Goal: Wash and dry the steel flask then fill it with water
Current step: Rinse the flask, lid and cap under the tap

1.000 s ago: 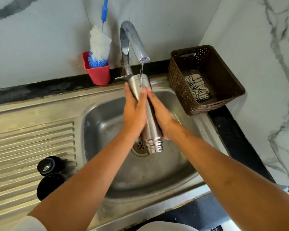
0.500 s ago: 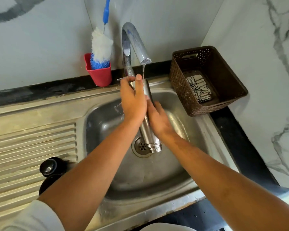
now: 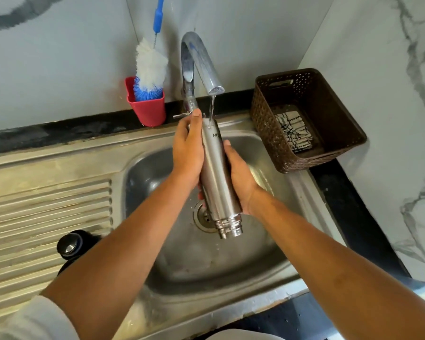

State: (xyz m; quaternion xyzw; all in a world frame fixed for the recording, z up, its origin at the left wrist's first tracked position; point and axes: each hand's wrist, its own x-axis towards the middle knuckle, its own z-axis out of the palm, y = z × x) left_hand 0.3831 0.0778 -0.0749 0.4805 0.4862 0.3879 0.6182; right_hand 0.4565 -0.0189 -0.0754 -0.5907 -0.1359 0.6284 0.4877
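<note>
The steel flask is tilted over the sink basin, its threaded open mouth pointing down toward the drain. A thin stream of water from the tap falls on its upper, closed end. My left hand holds the flask's left side, fingers reaching up to that end. My right hand cups the right side lower down, thumb lying along the steel.
A red cup with a blue-and-white bottle brush stands behind the tap. A brown basket holding a patterned cloth sits at the right. Black caps lie on the ribbed drainboard.
My left hand slid up the flask to its closed end under the stream. My right hand slid down toward the mouth end. The flask stays under the running tap.
</note>
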